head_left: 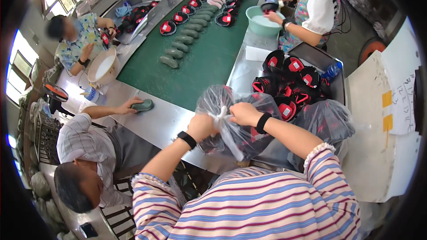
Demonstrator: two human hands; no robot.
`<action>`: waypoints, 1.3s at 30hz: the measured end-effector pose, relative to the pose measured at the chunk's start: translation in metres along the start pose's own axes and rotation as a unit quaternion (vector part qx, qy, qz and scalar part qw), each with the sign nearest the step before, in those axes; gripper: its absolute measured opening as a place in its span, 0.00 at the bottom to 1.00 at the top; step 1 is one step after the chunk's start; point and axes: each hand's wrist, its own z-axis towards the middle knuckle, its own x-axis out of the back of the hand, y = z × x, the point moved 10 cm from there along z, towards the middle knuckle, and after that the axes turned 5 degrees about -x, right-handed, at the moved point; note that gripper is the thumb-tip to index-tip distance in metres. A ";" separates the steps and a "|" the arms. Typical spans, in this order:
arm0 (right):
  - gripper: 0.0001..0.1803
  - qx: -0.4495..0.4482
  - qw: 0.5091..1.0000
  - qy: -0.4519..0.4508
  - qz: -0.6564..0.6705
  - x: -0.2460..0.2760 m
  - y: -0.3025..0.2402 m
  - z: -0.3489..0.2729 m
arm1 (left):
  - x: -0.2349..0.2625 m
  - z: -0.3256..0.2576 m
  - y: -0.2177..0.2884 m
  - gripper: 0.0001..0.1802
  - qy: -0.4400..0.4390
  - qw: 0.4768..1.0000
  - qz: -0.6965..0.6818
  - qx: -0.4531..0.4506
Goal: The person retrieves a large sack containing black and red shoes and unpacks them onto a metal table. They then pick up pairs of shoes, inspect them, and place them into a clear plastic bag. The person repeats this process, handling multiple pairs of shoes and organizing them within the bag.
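Beyond the two hands, a long green belt (147,71) is bearing rows of grey-green shoe-shaped pieces (182,46), and a metal ledge (167,126) is bordering its near end. On the metal surface right before the person, a filled clear plastic bag (260,133) is sitting, dark and red contents showing through. Beyond it to the right, black-and-red shoe uppers (296,84) are lying heaped, a second clear bag (327,120) resting just beside them. The left hand (202,126) is closing around the first bag's gathered neck (219,117); the right hand (243,114) is pinching it narrowly from the other side. A whitish loose end (238,152) is hanging below.
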 end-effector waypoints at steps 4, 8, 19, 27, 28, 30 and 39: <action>0.14 0.097 0.992 -0.013 -0.078 0.033 -0.010 -0.009 | 0.031 -0.018 0.024 0.15 -0.060 0.960 -0.273 0.027; 0.14 0.069 0.995 0.049 -0.045 0.063 0.068 -0.020 | 0.199 -0.078 0.048 0.12 0.237 0.817 -0.524 -0.047; 0.12 0.148 0.952 0.138 0.228 0.085 -0.002 -0.059 | 0.028 -0.029 0.036 0.35 0.176 0.952 -0.252 0.001; 0.10 0.094 0.992 0.067 0.045 0.064 0.028 -0.077 | 0.060 0.016 0.077 0.14 0.154 0.979 -0.128 0.037; 0.08 0.062 0.992 0.112 0.015 0.086 0.050 -0.078 | 0.077 0.002 0.056 0.13 0.157 0.977 -0.127 0.062; 0.08 0.002 0.972 0.234 -0.038 0.131 0.140 -0.072 | 0.103 -0.036 -0.019 0.12 0.278 0.935 -0.165 0.147; 0.19 0.097 0.906 0.412 0.023 0.169 0.081 -0.075 | 0.102 -0.079 -0.038 0.08 0.339 0.827 -0.423 0.147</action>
